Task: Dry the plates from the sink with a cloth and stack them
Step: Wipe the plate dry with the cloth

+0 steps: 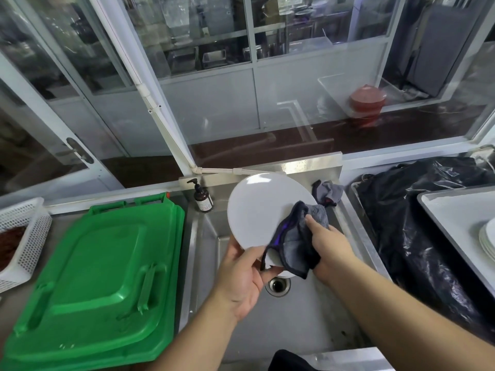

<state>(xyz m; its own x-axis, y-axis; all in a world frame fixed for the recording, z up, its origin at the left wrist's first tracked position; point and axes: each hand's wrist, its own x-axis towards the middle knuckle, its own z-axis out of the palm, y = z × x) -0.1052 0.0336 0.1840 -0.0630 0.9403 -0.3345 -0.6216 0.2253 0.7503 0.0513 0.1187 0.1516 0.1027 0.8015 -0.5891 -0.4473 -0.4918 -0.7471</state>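
At nine o'clock, one white basket [25, 236] of something brown, cut off; then green lids [93, 277]. Centre, over the sink [308, 317]: left hand [242, 274] grips one white plate [263, 210] by its lower rim, right hand [330, 250] clutches one grey cloth [294, 242] against it. At three o'clock, stacked plates [487, 241], cut off, uncountable.

A stainless steel counter with a sunken sink basin [308, 317] carries a stack of green plastic lids [101, 277] on its left, beside a white perforated plastic basket [26, 236]. A brown pump bottle [203, 200] and a crumpled grey rag [328, 192] sit on the sink's back ledge. On the right lie a black plastic bag [407, 236] and a pale tray [455, 218] holding stacked white plates [488, 242].
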